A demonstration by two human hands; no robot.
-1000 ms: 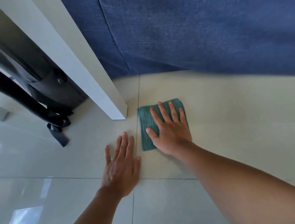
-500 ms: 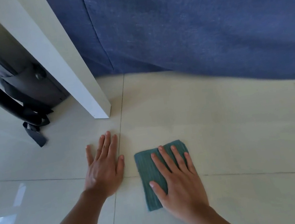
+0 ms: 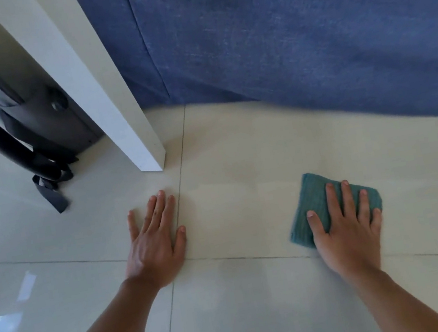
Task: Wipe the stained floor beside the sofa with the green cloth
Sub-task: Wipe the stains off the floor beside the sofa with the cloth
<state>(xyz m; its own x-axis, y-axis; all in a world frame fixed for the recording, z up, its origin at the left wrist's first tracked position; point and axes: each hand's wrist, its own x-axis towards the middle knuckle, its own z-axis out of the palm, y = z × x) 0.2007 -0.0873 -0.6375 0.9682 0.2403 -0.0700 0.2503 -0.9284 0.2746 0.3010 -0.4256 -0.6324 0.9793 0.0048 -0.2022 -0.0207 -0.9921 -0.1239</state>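
Note:
The folded green cloth (image 3: pixel 316 201) lies flat on the cream tiled floor (image 3: pixel 236 139) in front of the blue sofa (image 3: pixel 291 32). My right hand (image 3: pixel 344 229) presses down on the cloth with spread fingers and covers its near right part. My left hand (image 3: pixel 155 243) rests flat on the bare floor to the left, fingers apart, holding nothing. A faint brownish smear (image 3: pixel 238 167) shows on the tile between the two hands, closer to the sofa.
A white table leg (image 3: pixel 115 110) stands on the floor left of the sofa corner. Behind it leans a dark grey bag (image 3: pixel 38 117) with a black strap (image 3: pixel 48 191) trailing on the tile. Glossy tiles reflect light at the left.
My right hand has slid the cloth from beside the table leg toward me, then off to the right. My left hand has stayed planted on the floor.

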